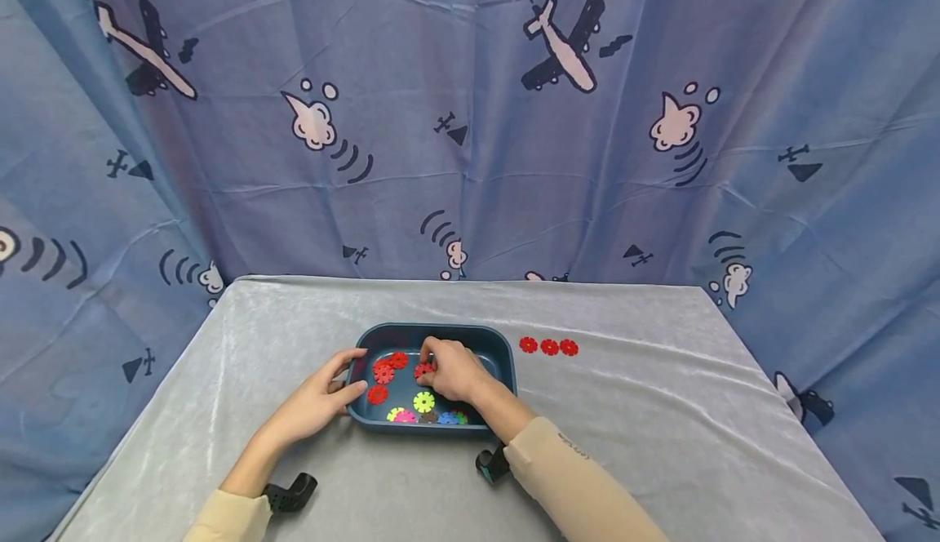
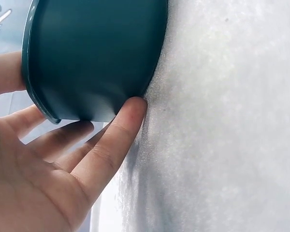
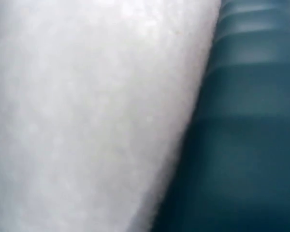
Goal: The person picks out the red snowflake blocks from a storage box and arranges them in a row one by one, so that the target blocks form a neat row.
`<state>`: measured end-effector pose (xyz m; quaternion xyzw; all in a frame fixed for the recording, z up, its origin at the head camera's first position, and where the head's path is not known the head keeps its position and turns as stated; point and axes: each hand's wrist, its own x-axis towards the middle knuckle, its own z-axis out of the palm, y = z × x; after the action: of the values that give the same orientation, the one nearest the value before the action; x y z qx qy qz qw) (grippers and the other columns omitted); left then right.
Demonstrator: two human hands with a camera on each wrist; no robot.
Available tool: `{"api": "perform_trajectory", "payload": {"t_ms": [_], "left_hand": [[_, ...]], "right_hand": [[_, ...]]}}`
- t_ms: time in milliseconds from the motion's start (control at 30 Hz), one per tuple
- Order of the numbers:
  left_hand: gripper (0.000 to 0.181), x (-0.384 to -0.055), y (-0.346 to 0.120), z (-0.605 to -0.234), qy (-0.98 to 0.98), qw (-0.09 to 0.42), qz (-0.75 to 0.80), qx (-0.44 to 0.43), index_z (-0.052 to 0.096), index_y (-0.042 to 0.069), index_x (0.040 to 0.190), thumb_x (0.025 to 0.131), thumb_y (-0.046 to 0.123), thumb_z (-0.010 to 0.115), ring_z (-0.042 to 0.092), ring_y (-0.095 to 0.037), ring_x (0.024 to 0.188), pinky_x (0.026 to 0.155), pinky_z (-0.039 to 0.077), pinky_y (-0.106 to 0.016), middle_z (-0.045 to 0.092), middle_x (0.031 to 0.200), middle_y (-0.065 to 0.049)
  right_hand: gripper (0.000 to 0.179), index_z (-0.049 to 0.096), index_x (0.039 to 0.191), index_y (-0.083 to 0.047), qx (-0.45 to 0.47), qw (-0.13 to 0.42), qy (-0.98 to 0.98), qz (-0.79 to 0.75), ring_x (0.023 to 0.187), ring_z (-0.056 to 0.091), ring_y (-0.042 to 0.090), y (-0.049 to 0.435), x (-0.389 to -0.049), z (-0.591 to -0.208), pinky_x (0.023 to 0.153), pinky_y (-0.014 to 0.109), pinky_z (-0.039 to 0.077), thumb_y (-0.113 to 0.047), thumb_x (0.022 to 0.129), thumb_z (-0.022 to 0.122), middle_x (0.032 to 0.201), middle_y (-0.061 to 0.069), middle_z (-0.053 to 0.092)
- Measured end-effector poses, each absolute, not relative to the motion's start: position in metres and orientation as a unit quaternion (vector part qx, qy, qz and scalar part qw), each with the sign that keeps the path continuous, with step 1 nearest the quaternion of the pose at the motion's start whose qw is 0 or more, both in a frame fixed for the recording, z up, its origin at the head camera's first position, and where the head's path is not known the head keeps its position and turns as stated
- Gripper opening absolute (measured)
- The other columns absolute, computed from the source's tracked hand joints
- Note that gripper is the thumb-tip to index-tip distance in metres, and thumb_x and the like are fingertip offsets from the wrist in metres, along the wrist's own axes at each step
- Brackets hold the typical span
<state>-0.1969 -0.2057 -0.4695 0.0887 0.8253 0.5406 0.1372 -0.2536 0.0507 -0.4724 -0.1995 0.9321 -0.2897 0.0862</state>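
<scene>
A dark teal plastic bin (image 1: pixel 441 428) sits on the table with notched plastic discs inside. My left hand (image 1: pixel 317 399) grips its left end, thumb and a finger at the rim; in the left wrist view the fingers (image 2: pixel 128 118) lie against the outer wall. My right hand (image 1: pixel 457 375) reaches into the bin and pinches a red notched disc (image 1: pixel 422 370) between thumb and fingers. Left of it lie several more red discs (image 1: pixel 383 372). A yellow-green disc (image 1: pixel 423 402) is nearer the front wall. The right wrist view shows only the bin's outer wall (image 3: pixel 241 154) and cloth.
Three red discs (image 1: pixel 549 347) lie in a row on the grey cloth (image 1: pixel 661 411), right of the bin. Along the bin's front wall are pink (image 1: pixel 405 416), brown and blue (image 1: pixel 448 418) discs, partly hidden. A blue curtain (image 1: pixel 470 117) with printed airplanes hangs behind the table.
</scene>
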Motion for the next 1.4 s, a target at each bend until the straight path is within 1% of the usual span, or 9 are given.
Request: {"api": "perform_trajectory", "payload": {"t_ms": [133, 300, 500, 833, 1000, 1133, 1267, 1333, 1400], "left_hand": [[0.059, -0.196, -0.205, -0.47, 0.826, 0.137, 0.54, 0.088, 0.037, 0.013, 0.155, 0.103, 0.022, 0.063, 0.057, -0.036, 0.127, 0.078, 0.058, -0.031, 0.026, 0.161, -0.027], [0.059, -0.197, -0.205, -0.472, 0.833, 0.13, 0.531, 0.087, 0.039, 0.013, 0.155, 0.102, 0.022, 0.064, 0.059, -0.034, 0.124, 0.077, 0.057, -0.03, 0.028, 0.16, -0.027], [0.058, -0.197, -0.205, -0.473, 0.834, 0.129, 0.529, 0.089, 0.039, 0.013, 0.154, 0.102, 0.022, 0.064, 0.06, -0.035, 0.124, 0.077, 0.057, -0.03, 0.029, 0.16, -0.027], [0.059, -0.197, -0.204, -0.472, 0.834, 0.132, 0.529, 0.086, 0.039, 0.015, 0.155, 0.102, 0.024, 0.064, 0.057, -0.037, 0.127, 0.079, 0.057, -0.033, 0.029, 0.16, -0.027], [0.059, -0.198, -0.205, -0.47, 0.837, 0.133, 0.525, 0.083, 0.038, 0.016, 0.155, 0.103, 0.026, 0.063, 0.057, -0.037, 0.128, 0.081, 0.057, -0.034, 0.028, 0.161, -0.026], [0.059, -0.198, -0.204, -0.468, 0.838, 0.133, 0.522, 0.084, 0.038, 0.016, 0.155, 0.103, 0.026, 0.063, 0.056, -0.038, 0.128, 0.081, 0.057, -0.035, 0.028, 0.161, -0.026], [0.059, -0.198, -0.205, -0.468, 0.838, 0.134, 0.523, 0.084, 0.037, 0.015, 0.155, 0.103, 0.025, 0.062, 0.054, -0.039, 0.13, 0.082, 0.057, -0.034, 0.027, 0.161, -0.026], [0.058, -0.197, -0.205, -0.468, 0.836, 0.134, 0.525, 0.085, 0.037, 0.015, 0.155, 0.103, 0.024, 0.062, 0.054, -0.04, 0.13, 0.082, 0.057, -0.034, 0.027, 0.161, -0.026], [0.058, -0.197, -0.205, -0.468, 0.836, 0.134, 0.526, 0.086, 0.037, 0.015, 0.155, 0.103, 0.024, 0.062, 0.055, -0.04, 0.13, 0.082, 0.058, -0.034, 0.027, 0.161, -0.026]], "right_hand": [[0.022, 0.064, 0.106, -0.016, -0.192, 0.088, 0.928, -0.306, 0.061, 0.052, 0.013, 0.051, -0.253, -0.473, 0.058, 0.029, 0.043, -0.021, 0.091, 0.08, 0.074, -0.003, 0.054], [0.022, 0.065, 0.109, -0.013, -0.197, 0.075, 0.92, -0.329, 0.057, 0.05, 0.014, 0.053, -0.252, -0.473, 0.054, 0.028, 0.041, -0.016, 0.092, 0.078, 0.072, -0.001, 0.054], [0.024, 0.065, 0.109, -0.011, -0.196, 0.071, 0.914, -0.348, 0.055, 0.051, 0.014, 0.054, -0.251, -0.475, 0.052, 0.027, 0.041, -0.016, 0.091, 0.079, 0.07, 0.0, 0.054], [0.025, 0.065, 0.107, -0.01, -0.188, 0.077, 0.91, -0.362, 0.058, 0.054, 0.014, 0.055, -0.252, -0.474, 0.056, 0.027, 0.045, -0.018, 0.09, 0.081, 0.072, -0.001, 0.057], [0.024, 0.065, 0.107, -0.009, -0.189, 0.08, 0.904, -0.375, 0.061, 0.057, 0.013, 0.053, -0.254, -0.468, 0.06, 0.028, 0.049, -0.019, 0.091, 0.08, 0.074, -0.003, 0.06], [0.024, 0.064, 0.107, -0.008, -0.191, 0.085, 0.896, -0.392, 0.062, 0.061, 0.012, 0.055, -0.253, -0.46, 0.06, 0.028, 0.05, -0.017, 0.091, 0.079, 0.074, -0.001, 0.061], [0.023, 0.064, 0.108, -0.006, -0.197, 0.094, 0.881, -0.419, 0.068, 0.068, 0.019, 0.06, -0.251, -0.451, 0.06, 0.028, 0.052, -0.014, 0.092, 0.078, 0.075, 0.002, 0.061], [0.022, 0.063, 0.109, -0.006, -0.199, 0.096, 0.876, -0.428, 0.071, 0.07, 0.024, 0.063, -0.251, -0.445, 0.059, 0.028, 0.053, -0.012, 0.092, 0.077, 0.076, 0.003, 0.062], [0.023, 0.063, 0.109, -0.004, -0.2, 0.095, 0.873, -0.434, 0.071, 0.07, 0.025, 0.067, -0.25, -0.44, 0.058, 0.029, 0.053, -0.011, 0.092, 0.077, 0.076, 0.004, 0.064]]}}
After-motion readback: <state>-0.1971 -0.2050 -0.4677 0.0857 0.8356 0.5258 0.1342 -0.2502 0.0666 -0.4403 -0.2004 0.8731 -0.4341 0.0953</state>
